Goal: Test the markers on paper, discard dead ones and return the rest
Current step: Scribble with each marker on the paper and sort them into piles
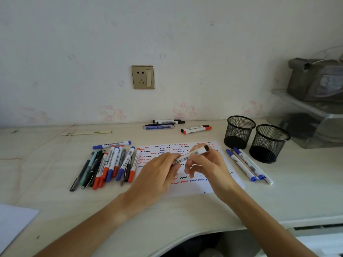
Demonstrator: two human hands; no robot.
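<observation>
Two hands meet over the paper [187, 188] at desk [167, 216] centre, both forearms coming in from the near edge. Left hand [157, 175], palm down, fingers curled, pinches the lower end of a white marker [191, 153]; right hand [207, 164] pinches its upper half with thumb and forefinger, other fingers loosely bent underneath. Marker held tilted above the sheet, black cap toward the far right; barrel print too blurred to read. Paper covered in red, blue and black squiggles. Pile of markers and pens [109, 166] just left of the paper, red, blue and black caps, one blue marker [111, 145] lying crosswise at the pile's far end; labels illegible. Three blue-capped pens [248, 166] lie right of the paper, near two black mesh cups [256, 138] toward the right far corner. More pens [165, 124] along the far edge by the wall, two markers [196, 129] beside them. Wall socket [143, 77] above.
</observation>
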